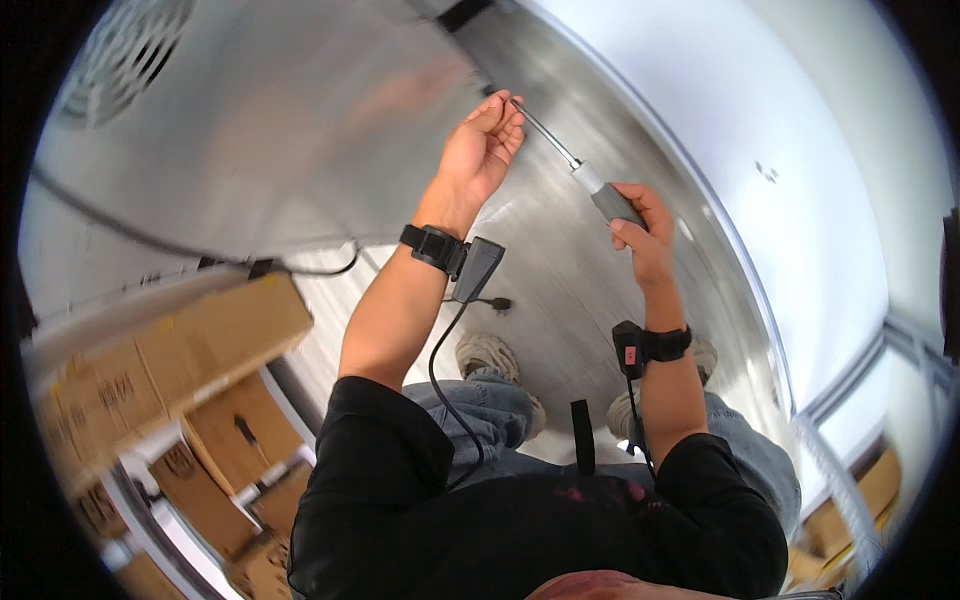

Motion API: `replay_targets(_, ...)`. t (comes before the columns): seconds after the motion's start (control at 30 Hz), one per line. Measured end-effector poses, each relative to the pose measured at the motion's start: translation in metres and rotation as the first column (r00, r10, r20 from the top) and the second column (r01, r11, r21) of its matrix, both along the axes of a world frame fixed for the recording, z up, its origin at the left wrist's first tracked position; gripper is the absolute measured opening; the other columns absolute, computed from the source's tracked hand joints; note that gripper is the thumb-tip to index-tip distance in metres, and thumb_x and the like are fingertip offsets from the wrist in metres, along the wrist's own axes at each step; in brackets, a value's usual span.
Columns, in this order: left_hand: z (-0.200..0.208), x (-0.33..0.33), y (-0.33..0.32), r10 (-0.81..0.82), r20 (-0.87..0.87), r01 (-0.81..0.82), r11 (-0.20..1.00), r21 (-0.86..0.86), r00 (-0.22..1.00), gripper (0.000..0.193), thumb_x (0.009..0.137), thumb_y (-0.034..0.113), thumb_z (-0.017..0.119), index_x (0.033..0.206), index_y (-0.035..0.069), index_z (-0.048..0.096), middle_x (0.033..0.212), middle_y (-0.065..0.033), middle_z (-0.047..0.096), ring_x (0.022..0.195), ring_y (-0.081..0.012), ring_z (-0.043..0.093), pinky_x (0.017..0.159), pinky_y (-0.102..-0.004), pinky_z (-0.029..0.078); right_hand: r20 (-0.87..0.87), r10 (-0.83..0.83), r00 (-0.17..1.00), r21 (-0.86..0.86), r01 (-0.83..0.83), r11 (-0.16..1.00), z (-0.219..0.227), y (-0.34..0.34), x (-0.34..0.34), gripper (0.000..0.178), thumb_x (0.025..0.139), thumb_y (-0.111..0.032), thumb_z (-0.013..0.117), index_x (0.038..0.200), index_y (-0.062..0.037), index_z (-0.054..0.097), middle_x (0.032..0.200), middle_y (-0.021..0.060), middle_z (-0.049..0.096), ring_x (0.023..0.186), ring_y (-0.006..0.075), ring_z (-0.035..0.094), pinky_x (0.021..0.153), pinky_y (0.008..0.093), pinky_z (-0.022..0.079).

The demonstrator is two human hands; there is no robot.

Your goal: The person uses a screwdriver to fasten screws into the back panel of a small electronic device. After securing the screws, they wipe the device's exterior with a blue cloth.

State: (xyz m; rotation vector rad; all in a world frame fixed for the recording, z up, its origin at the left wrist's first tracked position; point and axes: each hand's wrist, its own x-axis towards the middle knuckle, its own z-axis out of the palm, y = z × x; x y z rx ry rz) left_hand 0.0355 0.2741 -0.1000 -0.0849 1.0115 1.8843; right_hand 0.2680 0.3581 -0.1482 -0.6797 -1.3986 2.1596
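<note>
My right hand (645, 228) is wrapped round the grey handle of a screwdriver (547, 136). Its metal shaft slants up and to the left. At the tip of the shaft is my left hand (484, 148), thumb and fingers pinched together. Whatever small thing lies between those fingertips, if anything, is too small to make out. Both hands are raised beside a shiny metal panel (300, 130). Each wrist carries a black strap with a small dark device, and a black cable hangs from the left device (480, 270).
Slotted vents (125, 60) mark the panel's upper left. A dark cable (150, 240) crosses the left side above stacked cardboard boxes (220, 330). A white curved panel (800, 200) rises on the right. On the floor by my shoes lies a black plug (500, 303).
</note>
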Motion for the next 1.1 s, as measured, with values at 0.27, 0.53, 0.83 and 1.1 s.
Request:
replay_targets(0.27,0.030,0.000,-0.128,0.377,0.185,-0.410,0.889,0.204,0.908,0.015,0.092,0.020,0.056,0.094,0.005,0.057,0.097,-0.0086,0.064,0.091,-0.0232,0.060,0.082,-0.0358,0.052,-0.044,0.389,0.920,0.052,-0.386,0.921,0.013,-0.041,-0.056,0.036,0.071,-0.005,0.059,0.107,0.0014,0.058,0.087,0.0036,0.059,0.068,0.0066,0.049,0.060,0.0216,0.039)
replay_targets(0.53,0.034,0.014,-0.158,0.479,0.111,-0.491,0.847,0.204,0.871,0.014,0.092,0.019,0.056,0.094,0.005,0.057,0.095,-0.0079,0.062,0.091,-0.0233,0.059,0.083,-0.0354,0.052,-0.055,0.456,0.888,0.212,-0.436,0.875,0.030,-0.048,-0.066,0.036,0.071,-0.005,0.058,0.107,0.0022,0.059,0.089,0.0029,0.060,0.074,0.0072,0.052,0.065,0.0222,0.041)
replay_targets(0.83,0.028,0.015,-0.171,0.494,-0.130,-0.493,0.869,0.038,0.860,0.015,0.094,0.016,0.052,0.097,0.002,0.057,0.100,-0.0098,0.061,0.093,-0.0219,0.061,0.084,-0.0337,0.055,0.090,0.535,0.840,0.150,-0.542,0.827,0.045,-0.042,-0.073,0.033,0.071,-0.003,0.057,0.104,0.0019,0.060,0.083,0.0012,0.059,0.071,0.0068,0.051,0.064,0.0217,0.040)
replay_targets(1.1,-0.017,0.039,-0.210,0.581,-0.039,-0.577,0.795,-0.187,0.813,0.017,0.095,0.017,0.048,0.101,0.002,0.053,0.100,-0.0097,0.059,0.090,-0.0197,0.060,0.082,-0.0320,0.054,0.274,0.502,0.820,0.489,-0.568,0.662,0.065,-0.083,-0.072,0.033,0.069,0.002,0.057,0.102,-0.0007,0.061,0.078,0.0032,0.059,0.070,0.0101,0.054,0.063,0.0248,0.043)
